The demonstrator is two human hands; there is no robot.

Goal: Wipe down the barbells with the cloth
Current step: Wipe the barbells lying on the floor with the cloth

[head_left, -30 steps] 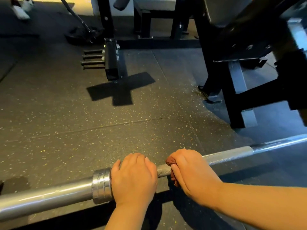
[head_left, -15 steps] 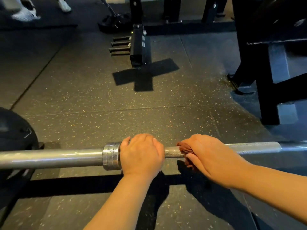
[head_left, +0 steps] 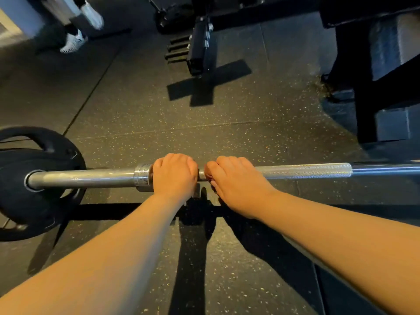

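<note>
A long silver steel barbell is seen lying level across the view, just above a black rubber floor flecked with pale specks. Its smooth, thicker sleeve is passed through a round black weight plate at the left, and a ridged metal collar is set where sleeve and shaft meet. The left hand is wrapped over the shaft, fingers curled tightly round it, right against the collar. The right hand is placed just beside it, fingers clamped round a crumpled reddish-brown cloth pressed onto the shaft; only a small fold is visible. Finely knurled metal is shown to the right of that hand. A black, boxy steel frame is stood beyond.
</note>
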